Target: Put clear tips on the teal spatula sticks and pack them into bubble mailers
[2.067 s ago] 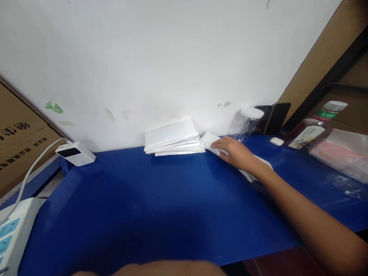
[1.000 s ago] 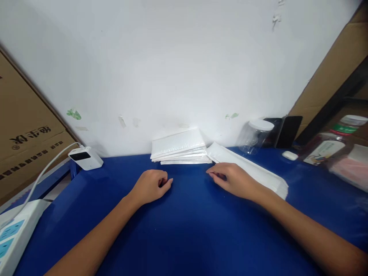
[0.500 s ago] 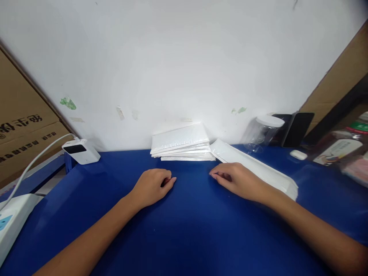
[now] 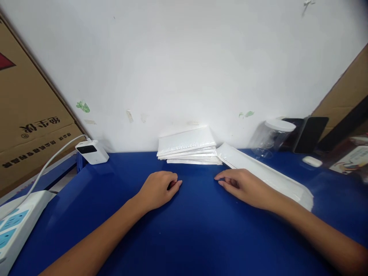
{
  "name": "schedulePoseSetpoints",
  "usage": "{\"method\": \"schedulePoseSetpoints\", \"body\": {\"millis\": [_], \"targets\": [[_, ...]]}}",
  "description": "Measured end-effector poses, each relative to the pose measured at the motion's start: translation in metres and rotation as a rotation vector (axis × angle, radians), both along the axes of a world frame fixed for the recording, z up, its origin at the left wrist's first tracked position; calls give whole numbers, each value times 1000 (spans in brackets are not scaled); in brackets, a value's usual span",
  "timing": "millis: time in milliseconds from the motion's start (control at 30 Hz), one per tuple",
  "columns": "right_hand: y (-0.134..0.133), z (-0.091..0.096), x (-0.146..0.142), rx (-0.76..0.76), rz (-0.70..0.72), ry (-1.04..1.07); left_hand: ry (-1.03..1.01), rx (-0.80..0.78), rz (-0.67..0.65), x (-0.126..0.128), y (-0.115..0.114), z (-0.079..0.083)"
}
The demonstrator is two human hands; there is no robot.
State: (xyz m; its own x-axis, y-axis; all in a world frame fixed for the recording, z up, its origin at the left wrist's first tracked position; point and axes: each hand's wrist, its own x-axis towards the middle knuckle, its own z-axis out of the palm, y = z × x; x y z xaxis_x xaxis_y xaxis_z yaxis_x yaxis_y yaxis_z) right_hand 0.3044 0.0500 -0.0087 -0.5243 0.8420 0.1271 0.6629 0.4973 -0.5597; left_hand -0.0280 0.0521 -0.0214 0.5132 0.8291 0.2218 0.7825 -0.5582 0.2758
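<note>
My left hand (image 4: pixel 159 189) rests on the blue tabletop with its fingers loosely curled and the thumb apart, holding nothing visible. Across from it, my right hand (image 4: pixel 244 186) lies on the table, fingers slightly bent, a gap between thumb and index finger, nothing in it. Beyond the hands, against the wall, sits an uneven stack of flat white packs (image 4: pixel 186 143) with a shiny plastic surface. A single long white pack (image 4: pixel 267 172) slants from the stack toward the right, partly hidden behind my right hand and forearm.
At the left are a white power bank (image 4: pixel 93 153) with a cable, a power strip (image 4: pixel 17 226) and a cardboard box (image 4: pixel 34 115). Toward the right stand a clear lidded jar (image 4: pixel 271 138), a dark phone (image 4: pixel 311 134), a small white case (image 4: pixel 312 161) and a labelled bottle (image 4: pixel 352 159).
The view has turned slightly left, shifting everything rightward in the picture. My right hand's fingers have opened a little; thumb and index finger stand further apart. The packs lie as before.
</note>
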Motion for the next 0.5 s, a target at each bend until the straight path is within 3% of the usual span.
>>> {"method": "schedulePoseSetpoints", "body": {"millis": [500], "targets": [[2, -1, 0, -49, -12, -7, 30, -25, 17, 1, -1, 0]]}}
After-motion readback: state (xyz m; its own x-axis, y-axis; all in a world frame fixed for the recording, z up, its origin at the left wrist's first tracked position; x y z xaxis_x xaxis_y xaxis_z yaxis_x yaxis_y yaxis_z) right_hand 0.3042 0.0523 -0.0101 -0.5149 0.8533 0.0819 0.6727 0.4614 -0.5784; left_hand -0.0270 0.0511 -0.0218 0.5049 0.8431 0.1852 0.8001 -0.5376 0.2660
